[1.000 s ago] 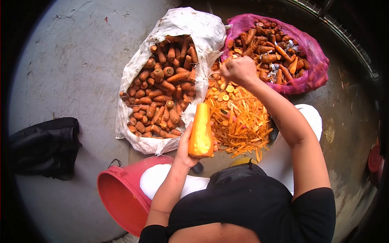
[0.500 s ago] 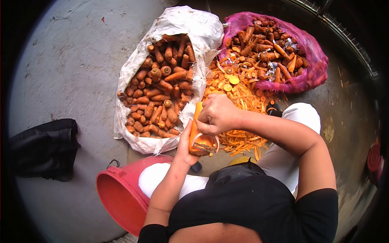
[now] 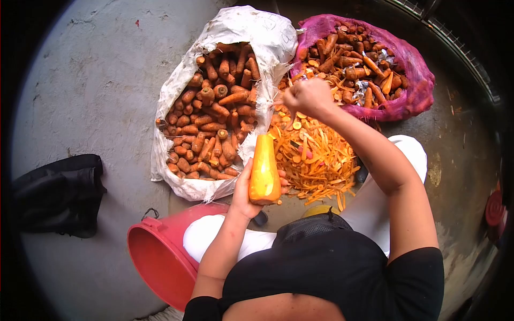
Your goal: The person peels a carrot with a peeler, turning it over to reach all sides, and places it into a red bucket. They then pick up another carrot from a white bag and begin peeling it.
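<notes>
left hand (image 3: 250, 193) tight round a peeled carrot (image 3: 265, 167) — right hand (image 3: 308, 97) fisted above the peelings (image 3: 321, 158), contents hidden

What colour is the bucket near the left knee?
The bucket is red; the head view shows it best.

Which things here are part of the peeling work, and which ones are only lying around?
In use: peeled carrot in the left hand; clenched right hand above the peel pile; white sack of unpeeled carrots; pink mesh bag of carrots.
Lying about: black bag on the floor; red bucket, untouched.
</notes>
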A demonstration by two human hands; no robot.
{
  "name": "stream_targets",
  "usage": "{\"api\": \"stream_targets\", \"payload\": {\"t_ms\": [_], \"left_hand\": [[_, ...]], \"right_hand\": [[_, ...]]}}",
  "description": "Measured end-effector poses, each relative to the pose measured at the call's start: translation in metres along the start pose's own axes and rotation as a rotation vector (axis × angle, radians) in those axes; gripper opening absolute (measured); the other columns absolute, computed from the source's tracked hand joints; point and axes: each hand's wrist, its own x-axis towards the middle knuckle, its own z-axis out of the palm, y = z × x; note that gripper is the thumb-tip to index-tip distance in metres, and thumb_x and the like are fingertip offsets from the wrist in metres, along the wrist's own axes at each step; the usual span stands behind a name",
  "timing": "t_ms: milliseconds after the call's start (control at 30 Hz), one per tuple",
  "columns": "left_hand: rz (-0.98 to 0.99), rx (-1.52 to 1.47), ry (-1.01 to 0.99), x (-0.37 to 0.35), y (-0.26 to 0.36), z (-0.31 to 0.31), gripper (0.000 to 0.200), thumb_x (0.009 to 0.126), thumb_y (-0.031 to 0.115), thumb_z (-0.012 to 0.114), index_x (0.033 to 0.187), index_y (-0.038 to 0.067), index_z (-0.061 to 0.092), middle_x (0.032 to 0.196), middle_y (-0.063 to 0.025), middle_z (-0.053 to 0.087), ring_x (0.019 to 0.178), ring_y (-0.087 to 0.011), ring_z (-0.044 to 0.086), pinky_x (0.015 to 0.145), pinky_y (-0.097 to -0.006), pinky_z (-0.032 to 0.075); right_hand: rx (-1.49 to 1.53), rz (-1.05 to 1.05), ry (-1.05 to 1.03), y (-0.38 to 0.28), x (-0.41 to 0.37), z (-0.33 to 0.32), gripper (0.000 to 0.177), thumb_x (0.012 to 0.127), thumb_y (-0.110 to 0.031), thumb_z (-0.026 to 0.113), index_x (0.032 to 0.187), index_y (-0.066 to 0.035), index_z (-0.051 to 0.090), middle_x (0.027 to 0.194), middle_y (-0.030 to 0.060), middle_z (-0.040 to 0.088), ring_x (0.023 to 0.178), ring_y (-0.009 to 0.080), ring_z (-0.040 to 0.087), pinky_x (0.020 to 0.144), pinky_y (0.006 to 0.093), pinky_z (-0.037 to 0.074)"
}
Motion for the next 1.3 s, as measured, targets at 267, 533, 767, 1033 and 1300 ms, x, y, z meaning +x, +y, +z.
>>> {"api": "stream_targets", "payload": {"t_ms": [267, 533, 767, 1033, 1300], "left_hand": [[0.024, 0.040, 0.104, 0.008, 0.002, 0.006, 0.051, 0.098, 0.047, 0.034, 0.126, 0.007, 0.048, 0.109, -0.0120, 0.061, 0.096, -0.0242, 0.064, 0.081, -0.0418, 0.055], [-0.022, 0.069, 0.045, 0.010, -0.003, 0.007, 0.049, 0.098, 0.049, 0.032, 0.112, 0.007, 0.053, 0.092, -0.0116, 0.065, 0.078, -0.0260, 0.066, 0.065, -0.0424, 0.056], [0.012, 0.110, 0.129, 0.007, -0.006, 0.014, 0.046, 0.097, 0.048, 0.037, 0.110, 0.007, 0.055, 0.091, -0.0113, 0.065, 0.074, -0.0252, 0.066, 0.064, -0.0416, 0.056], [-0.017, 0.216, 0.109, 0.006, -0.001, 0.006, 0.051, 0.096, 0.051, 0.040, 0.119, 0.007, 0.051, 0.089, -0.0178, 0.064, 0.071, -0.0290, 0.066, 0.060, -0.0380, 0.056], [-0.045, 0.118, 0.011, 0.009, -0.006, 0.000, 0.054, 0.096, 0.053, 0.036, 0.125, 0.009, 0.049, 0.095, -0.0180, 0.064, 0.077, -0.0306, 0.066, 0.064, -0.0426, 0.057]], "right_hand": [[0.395, -0.740, 0.084, -0.058, -0.062, 0.006, 0.032, 0.072, -0.024, 0.060, 0.043, -0.013, 0.051, 0.044, 0.0070, 0.048, 0.044, 0.0266, 0.051, 0.048, 0.0380, 0.040], [0.362, -0.789, 0.089, -0.060, -0.075, 0.009, 0.033, 0.070, -0.022, 0.060, 0.041, -0.013, 0.047, 0.045, 0.0055, 0.048, 0.045, 0.0263, 0.050, 0.050, 0.0372, 0.038], [0.351, -0.722, 0.175, -0.045, -0.056, 0.019, 0.033, 0.070, -0.021, 0.060, 0.041, -0.015, 0.047, 0.042, 0.0048, 0.045, 0.042, 0.0254, 0.048, 0.048, 0.0371, 0.038], [-0.246, -0.540, 0.455, 0.029, 0.013, 0.022, 0.039, 0.079, -0.028, 0.057, 0.042, -0.017, 0.048, 0.042, 0.0006, 0.046, 0.039, 0.0170, 0.045, 0.051, 0.0335, 0.041], [0.205, -0.358, 0.156, -0.007, -0.016, 0.008, 0.035, 0.083, -0.030, 0.053, 0.053, -0.017, 0.067, 0.044, -0.0015, 0.056, 0.033, 0.0130, 0.049, 0.038, 0.0305, 0.040]]}}
